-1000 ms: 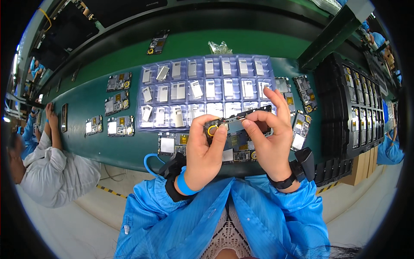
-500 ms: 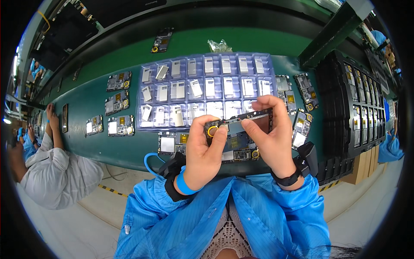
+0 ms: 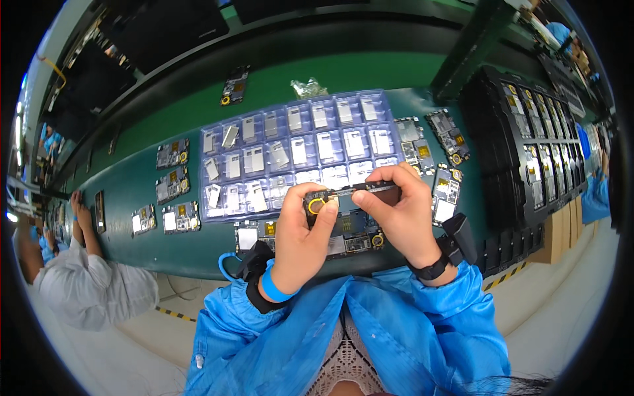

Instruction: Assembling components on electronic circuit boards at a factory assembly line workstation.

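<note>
Both hands hold one phone circuit board (image 3: 343, 194) above the near edge of the bench. My left hand (image 3: 304, 228) pinches its left end, with the thumb beside a yellow ring on the board. My right hand (image 3: 401, 206) grips the other end, thumb on the near side and fingers curled over the far edge. The board is tilted and shows mostly its narrow side. Below it, partly covered by my hands, more circuit boards (image 3: 357, 243) lie on the bench. Just beyond stands a clear plastic tray (image 3: 203, 181) whose compartments hold silver metal plates (image 3: 253, 158).
Several circuit boards (image 3: 173, 185) lie left of the tray, others (image 3: 448, 136) right of it. Black racks (image 3: 485, 158) with boards stand at the right, near a dark green post (image 3: 472, 49). A clear plastic bag (image 3: 308, 88) lies behind the tray. A co-worker (image 3: 99, 290) sits at left.
The held board has tipped, so its broad face shows less and its edge more. My hands remain on it. The whole view has shifted and turned slightly.
</note>
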Tool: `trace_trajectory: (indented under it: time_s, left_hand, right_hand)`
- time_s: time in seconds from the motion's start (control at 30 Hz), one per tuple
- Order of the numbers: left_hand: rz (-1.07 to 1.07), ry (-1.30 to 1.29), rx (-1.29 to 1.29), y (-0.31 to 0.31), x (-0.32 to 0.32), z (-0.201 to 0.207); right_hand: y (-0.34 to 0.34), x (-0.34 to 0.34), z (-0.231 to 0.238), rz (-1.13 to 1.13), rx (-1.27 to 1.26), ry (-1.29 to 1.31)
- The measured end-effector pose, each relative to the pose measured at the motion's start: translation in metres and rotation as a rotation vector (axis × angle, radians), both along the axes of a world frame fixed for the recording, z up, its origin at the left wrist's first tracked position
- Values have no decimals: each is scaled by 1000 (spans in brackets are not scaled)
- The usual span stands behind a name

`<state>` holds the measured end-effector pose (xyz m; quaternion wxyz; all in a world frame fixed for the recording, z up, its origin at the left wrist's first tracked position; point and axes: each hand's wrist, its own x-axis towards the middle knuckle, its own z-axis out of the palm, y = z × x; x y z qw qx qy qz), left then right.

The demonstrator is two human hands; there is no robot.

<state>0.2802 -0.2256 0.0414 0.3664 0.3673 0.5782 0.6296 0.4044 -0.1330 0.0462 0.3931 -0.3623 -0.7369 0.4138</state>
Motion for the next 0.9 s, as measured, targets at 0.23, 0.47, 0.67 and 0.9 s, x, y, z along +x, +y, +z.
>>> trace_trajectory:
  time_s: [0.23,0.47,0.67,0.9]
  left_hand:
    - [-87,-125,-13,14,12,8]
    - [-241,-108,-42,31,28,7]
    - [-82,-55,-60,23,14,15]
    - [67,-32,-78,22,-54,-20]
  right_hand:
    - [6,22,9,77,-277,104]
    - [12,53,5,6,-238,221]
    - [62,181,70,-365,-97,358]
    - [215,469,45,-1503,304,-126]
